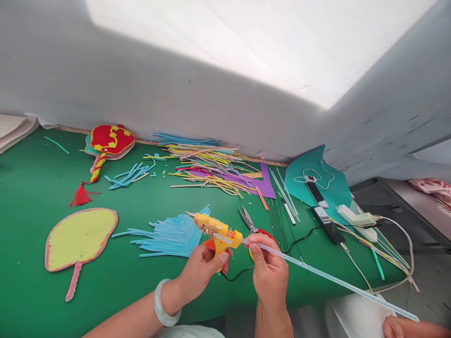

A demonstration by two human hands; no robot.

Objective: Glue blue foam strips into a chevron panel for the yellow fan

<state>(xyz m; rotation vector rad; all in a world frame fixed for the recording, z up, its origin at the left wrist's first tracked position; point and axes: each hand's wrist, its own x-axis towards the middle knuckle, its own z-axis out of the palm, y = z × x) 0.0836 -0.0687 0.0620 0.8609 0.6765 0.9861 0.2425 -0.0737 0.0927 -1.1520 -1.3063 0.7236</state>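
Observation:
My left hand (pixel 207 272) is wrapped round the handle of a yellow hot glue gun (pixel 219 233), whose nozzle points to the upper left. Dried glue and bits cling to its barrel. Between the fingers of my right hand (pixel 269 267) is a long translucent glue stick (pixel 327 278); its near end is at the back of the gun. The rest of the stick slants down to the right. Behind the gun lies a leaf-like mat of blue pipe cleaners (pixel 172 237). Scissors (pixel 249 220) with red and yellow handles lie just beyond my right hand, partly hidden.
A yellow fan shape (pixel 81 239) with pink edging lies left, below a red fan (pixel 112 139) with a tassel. Loose pipe cleaners (pixel 211 164) pile along the wall. A power strip (pixel 355 223), cables and a phone (pixel 328 225) lie right. Another person's hand (pixel 396 327) shows bottom right.

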